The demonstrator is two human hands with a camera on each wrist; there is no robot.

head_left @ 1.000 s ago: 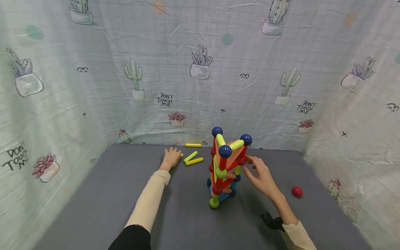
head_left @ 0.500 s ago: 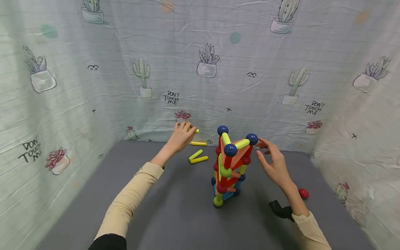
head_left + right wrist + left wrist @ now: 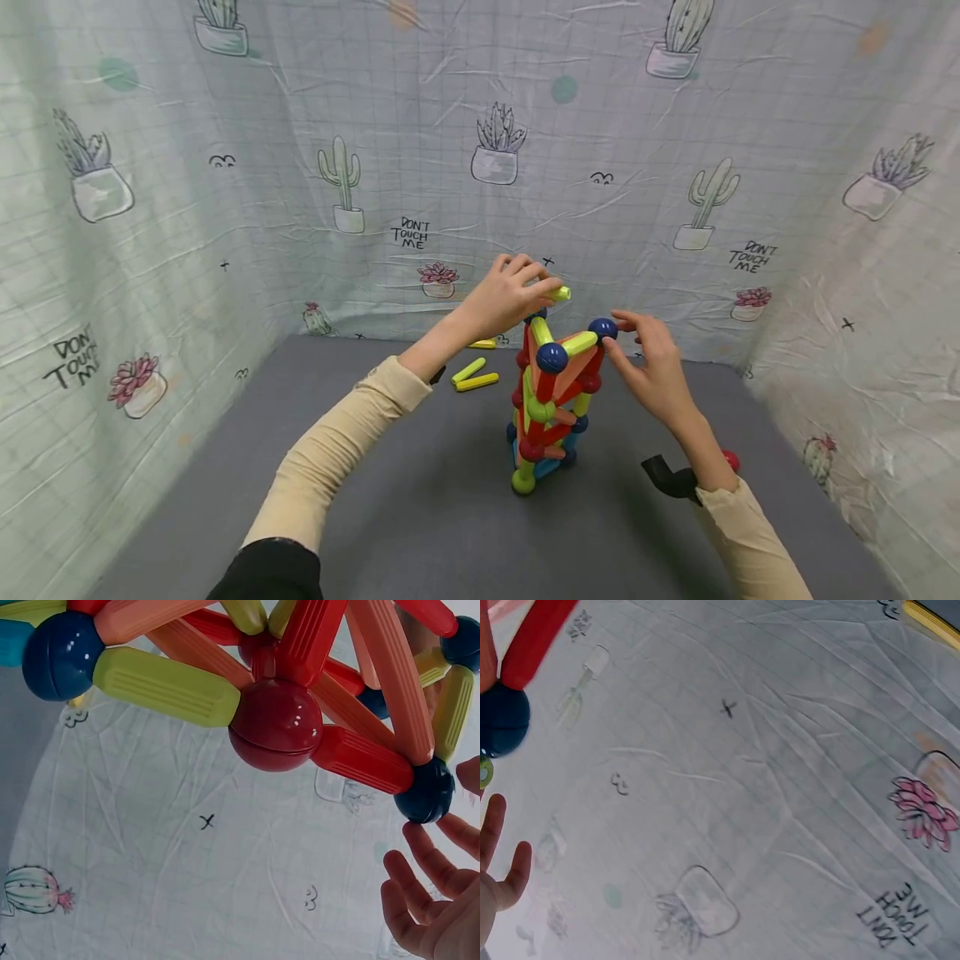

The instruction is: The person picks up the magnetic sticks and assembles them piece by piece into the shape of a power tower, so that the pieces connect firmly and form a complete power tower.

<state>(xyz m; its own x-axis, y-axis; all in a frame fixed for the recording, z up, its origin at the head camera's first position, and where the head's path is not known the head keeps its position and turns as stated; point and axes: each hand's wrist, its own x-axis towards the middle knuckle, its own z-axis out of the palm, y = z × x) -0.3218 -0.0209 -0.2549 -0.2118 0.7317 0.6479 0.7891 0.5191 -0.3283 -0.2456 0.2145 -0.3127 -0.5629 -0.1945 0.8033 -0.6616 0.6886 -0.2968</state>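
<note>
A tall tower of magnetic sticks and balls [image 3: 542,410] stands on the grey table, with blue balls at its top corners. My left hand [image 3: 506,292] pinches a yellow-green magnetic stick [image 3: 561,293] just above the tower's top, overlapping the rear blue ball. In the left wrist view, the stick's end [image 3: 485,774] shows close by a blue ball [image 3: 502,720]. My right hand [image 3: 656,371] holds the top right blue ball [image 3: 602,327] between thumb and fingertips. The right wrist view shows its fingertips right at that blue ball [image 3: 425,791], other fingers spread.
Several loose yellow sticks [image 3: 477,382] lie on the table [image 3: 420,500] left of the tower. A red ball [image 3: 731,461] lies at the right, partly behind my right forearm. A cactus-printed curtain [image 3: 420,167] surrounds the table's back and sides.
My left hand has picked a yellow-green stick up off the table and carried it right, over the tower's top. My right hand has closed in on the top right blue ball.
</note>
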